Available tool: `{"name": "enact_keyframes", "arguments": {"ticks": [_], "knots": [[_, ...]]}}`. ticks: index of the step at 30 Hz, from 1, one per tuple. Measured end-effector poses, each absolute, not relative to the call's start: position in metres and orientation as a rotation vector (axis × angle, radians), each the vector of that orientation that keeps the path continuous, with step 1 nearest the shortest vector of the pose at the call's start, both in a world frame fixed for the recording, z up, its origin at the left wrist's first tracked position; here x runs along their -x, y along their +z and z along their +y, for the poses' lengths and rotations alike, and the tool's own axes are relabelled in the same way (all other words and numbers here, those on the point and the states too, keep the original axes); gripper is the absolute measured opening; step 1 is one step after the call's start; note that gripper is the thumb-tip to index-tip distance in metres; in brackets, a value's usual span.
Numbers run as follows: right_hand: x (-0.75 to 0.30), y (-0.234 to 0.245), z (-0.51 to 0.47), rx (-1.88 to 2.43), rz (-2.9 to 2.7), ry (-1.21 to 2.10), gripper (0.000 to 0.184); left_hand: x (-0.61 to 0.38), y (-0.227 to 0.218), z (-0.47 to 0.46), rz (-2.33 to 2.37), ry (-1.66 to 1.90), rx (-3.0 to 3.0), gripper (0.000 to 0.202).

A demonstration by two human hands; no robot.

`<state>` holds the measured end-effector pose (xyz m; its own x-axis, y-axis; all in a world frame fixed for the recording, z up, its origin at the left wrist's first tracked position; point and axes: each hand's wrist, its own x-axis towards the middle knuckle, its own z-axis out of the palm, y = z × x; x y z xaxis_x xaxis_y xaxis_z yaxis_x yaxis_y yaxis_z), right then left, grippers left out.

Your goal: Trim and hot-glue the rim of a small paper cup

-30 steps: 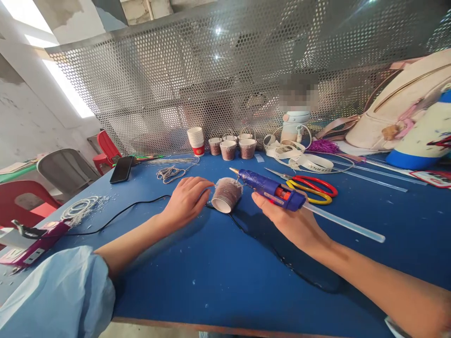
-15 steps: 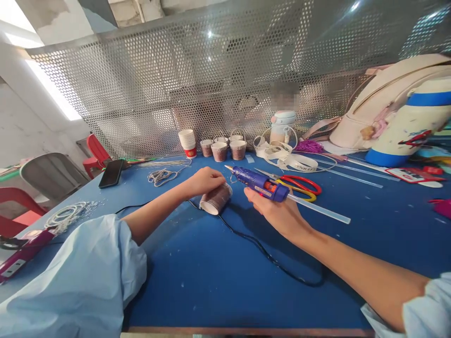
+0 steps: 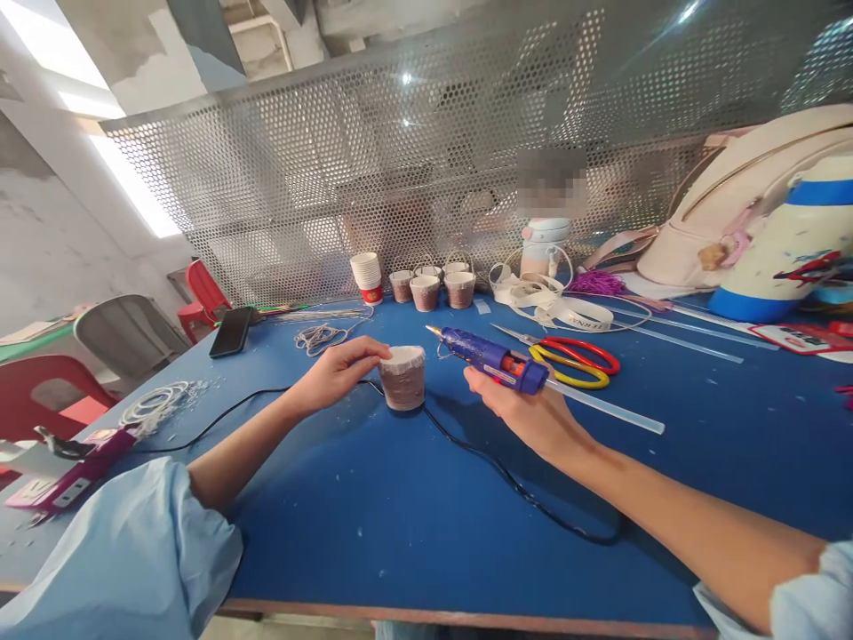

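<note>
At the blue table (image 3: 413, 533) I monitored remotely, the right hand (image 3: 530, 413) was clamped around a blue hot-glue gun (image 3: 490, 358); the left hand (image 3: 337, 373) pinched the rim of a brown-wrapped paper cup (image 3: 403, 387), upright between both hands

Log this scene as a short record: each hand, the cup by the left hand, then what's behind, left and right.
Left hand: at the cup's rim; pinch unclear
Right hand: holds blue glue gun, nozzle toward cup
Cup: brown-wrapped, wide end up; table contact unclear
Behind: paper-cup stack, small wrapped cups
Left side: black phone, purple power strip
Right side: scissors, red and yellow handles
</note>
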<state>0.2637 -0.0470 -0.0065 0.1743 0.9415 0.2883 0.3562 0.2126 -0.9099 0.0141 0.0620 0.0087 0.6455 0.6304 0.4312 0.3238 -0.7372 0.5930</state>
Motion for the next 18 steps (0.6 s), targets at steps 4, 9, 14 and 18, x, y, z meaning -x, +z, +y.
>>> {"name": "enact_keyframes", "arguments": {"ticks": [4,9,14,18], "knots": [[-0.263,-0.006,-0.048,1.366,-1.38,0.681,0.031,-0.015,0.007,0.058,0.84,1.016,-2.39,0.026],[-0.264,-0.008,-0.049,1.355,-1.387,0.693,0.03,-0.023,0.011,0.042,1.005,1.234,-2.362,0.023],[-0.263,-0.006,-0.05,1.339,-1.411,0.694,0.03,-0.036,0.012,0.011,1.062,1.244,-2.545,0.016],[-0.26,-0.002,-0.051,1.31,-1.424,0.687,0.029,-0.045,0.007,-0.01,1.026,1.113,-2.735,0.018]]}}
